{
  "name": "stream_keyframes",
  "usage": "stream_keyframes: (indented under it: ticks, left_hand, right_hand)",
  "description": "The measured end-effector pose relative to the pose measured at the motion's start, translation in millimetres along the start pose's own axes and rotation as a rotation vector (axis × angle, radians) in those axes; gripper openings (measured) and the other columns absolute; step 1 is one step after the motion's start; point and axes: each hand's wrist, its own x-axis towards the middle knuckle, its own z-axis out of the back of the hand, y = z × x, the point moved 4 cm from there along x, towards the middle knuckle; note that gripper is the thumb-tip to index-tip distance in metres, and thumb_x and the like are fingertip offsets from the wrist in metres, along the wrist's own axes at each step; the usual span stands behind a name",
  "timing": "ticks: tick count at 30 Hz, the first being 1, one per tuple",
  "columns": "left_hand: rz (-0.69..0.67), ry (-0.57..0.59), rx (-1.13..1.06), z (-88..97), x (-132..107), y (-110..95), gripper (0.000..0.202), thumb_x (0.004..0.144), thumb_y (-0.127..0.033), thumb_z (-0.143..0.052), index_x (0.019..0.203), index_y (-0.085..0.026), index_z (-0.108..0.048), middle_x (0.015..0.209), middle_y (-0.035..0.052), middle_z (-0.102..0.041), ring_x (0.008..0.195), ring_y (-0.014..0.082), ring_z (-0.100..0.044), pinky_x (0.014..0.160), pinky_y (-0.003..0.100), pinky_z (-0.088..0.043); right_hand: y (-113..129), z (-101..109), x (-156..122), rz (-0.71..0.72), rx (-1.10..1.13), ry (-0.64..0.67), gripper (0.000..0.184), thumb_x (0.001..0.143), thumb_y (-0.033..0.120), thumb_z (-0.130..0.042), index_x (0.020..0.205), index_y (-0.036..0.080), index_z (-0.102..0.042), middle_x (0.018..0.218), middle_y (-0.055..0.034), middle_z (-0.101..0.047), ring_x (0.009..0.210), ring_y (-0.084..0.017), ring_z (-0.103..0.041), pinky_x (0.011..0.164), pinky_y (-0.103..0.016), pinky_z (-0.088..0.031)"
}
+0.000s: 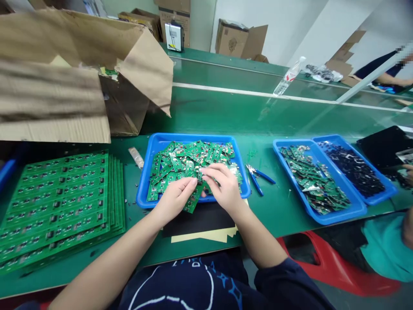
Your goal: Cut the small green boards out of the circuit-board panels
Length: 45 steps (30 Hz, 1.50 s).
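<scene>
A narrow green circuit board point(192, 204) is tilted over the front edge of a blue tray point(142, 189). My left hand point(177, 197) grips it between thumb and fingers, near a dark component. Close beside, my right hand point(225, 186) has thumb and forefinger pinched together at the board's upper part; what lies between those fingertips is too small to make out. Beneath both hands, the tray holds a heap of small green circuit boards point(174, 161) with parts on them.
Large green board panels point(61, 202) are stacked at left, below an open cardboard box point(129, 86). Blue-handled cutters point(258, 175) lie right of the tray. Farther right are a tray of boards point(322, 215) and one of black parts point(355, 172). A bottle point(288, 77) stands behind; another person point(387, 245) sits at right.
</scene>
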Motion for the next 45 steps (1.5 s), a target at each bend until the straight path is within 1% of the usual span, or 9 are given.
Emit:
stream_keyframes:
  ticks: [4, 7, 9, 13, 15, 20, 26, 40, 45]
  left_hand:
    - [-0.013, -0.131, -0.007, 12.9, 0, -1, 0.043, 0.088, -0.041, -0.033, 0.064, -0.017, -0.060, 0.061, 0.0015, -0.062, 0.060, 0.0145, -0.056, 0.064, 0.026, -0.045]
    - [-0.024, -0.351, -0.008, 26.8, -1, 2, 0.040, 0.088, -0.038, -0.034, 0.067, -0.017, -0.059, 0.062, 0.0021, -0.062, 0.061, 0.0146, -0.058, 0.063, 0.026, -0.048]
    - [-0.061, -0.468, 0.078, 31.9, -3, 4, 0.037, 0.088, -0.037, -0.034, 0.070, -0.017, -0.059, 0.060, 0.0017, -0.062, 0.059, 0.0146, -0.059, 0.060, 0.026, -0.048]
    - [-0.309, -0.515, 0.377, 25.4, -5, -1, 0.032, 0.088, -0.030, -0.034, 0.076, -0.017, -0.061, 0.066, 0.0019, -0.065, 0.066, 0.0153, -0.062, 0.082, 0.034, -0.047]
    - [-0.431, -0.445, 0.495, 16.3, -6, -4, 0.029, 0.087, -0.027, -0.035, 0.080, -0.017, -0.062, 0.073, 0.0021, -0.068, 0.069, 0.0145, -0.063, 0.095, 0.040, -0.040]
    - [-0.465, -0.259, 0.552, 5.9, -7, -6, 0.027, 0.088, -0.022, -0.037, 0.094, -0.017, -0.063, 0.080, 0.0027, -0.069, 0.077, 0.0143, -0.062, 0.103, 0.047, -0.030]
    - [-0.384, 0.017, 0.266, 15.8, -4, -9, 0.031, 0.086, -0.032, -0.047, 0.113, -0.021, -0.058, 0.095, 0.0056, -0.067, 0.088, 0.0157, -0.061, 0.080, 0.031, -0.048]
    - [-0.338, -0.124, 0.444, 22.4, -1, 2, 0.033, 0.084, -0.045, -0.047, 0.103, -0.024, -0.063, 0.097, 0.0052, -0.067, 0.105, 0.0226, -0.056, 0.104, 0.049, -0.026]
    - [-0.422, -0.258, 0.580, 22.7, -2, 2, 0.030, 0.085, -0.040, -0.048, 0.105, -0.025, -0.062, 0.094, 0.0054, -0.067, 0.105, 0.0237, -0.056, 0.102, 0.052, -0.026]
  right_hand:
    - [-17, 33, 3, -0.115, 0.068, -0.317, 0.027, 0.087, 0.027, -0.046, 0.112, 0.020, -0.054, 0.099, -0.0082, -0.062, 0.089, -0.017, -0.060, 0.083, -0.037, -0.049]
    - [-30, 66, -6, -0.178, 0.098, -0.739, 0.024, 0.090, 0.026, -0.037, 0.098, 0.019, -0.058, 0.079, -0.0038, -0.060, 0.073, -0.014, -0.060, 0.070, -0.033, -0.050]
    - [-26, 71, -10, -0.136, 0.103, -0.837, 0.025, 0.089, 0.025, -0.037, 0.079, 0.019, -0.059, 0.067, -0.0010, -0.054, 0.061, -0.012, -0.055, 0.060, -0.028, -0.047]
    - [-1, 23, -3, -0.130, 0.210, -0.159, 0.016, 0.080, 0.028, -0.054, 0.069, 0.019, -0.061, 0.063, -0.0007, -0.057, 0.059, -0.012, -0.055, 0.054, -0.026, -0.046]
    - [6, -2, -5, -0.247, 0.293, 0.050, 0.013, 0.077, 0.030, -0.058, 0.076, 0.018, -0.062, 0.069, -0.0018, -0.061, 0.061, -0.012, -0.057, 0.054, -0.025, -0.048]
    - [-4, -22, -13, -0.590, 0.577, 0.086, 0.021, 0.079, 0.037, -0.056, 0.070, 0.018, -0.053, 0.062, 0.0009, -0.057, 0.055, -0.011, -0.058, 0.054, -0.025, -0.050]
    - [-8, -11, -10, -0.615, 0.747, 0.086, 0.022, 0.074, 0.039, -0.061, 0.071, 0.020, -0.051, 0.059, 0.0026, -0.057, 0.053, -0.011, -0.057, 0.053, -0.026, -0.050]
    - [-6, -4, -5, -0.306, 0.546, 0.057, 0.009, 0.077, 0.028, -0.060, 0.073, 0.020, -0.060, 0.077, -0.0040, -0.058, 0.075, -0.015, -0.056, 0.060, -0.027, -0.048]
    - [-10, -6, -5, -0.376, 0.631, 0.123, 0.016, 0.077, 0.030, -0.060, 0.090, 0.020, -0.062, 0.081, -0.0030, -0.057, 0.073, -0.013, -0.056, 0.064, -0.027, -0.048]
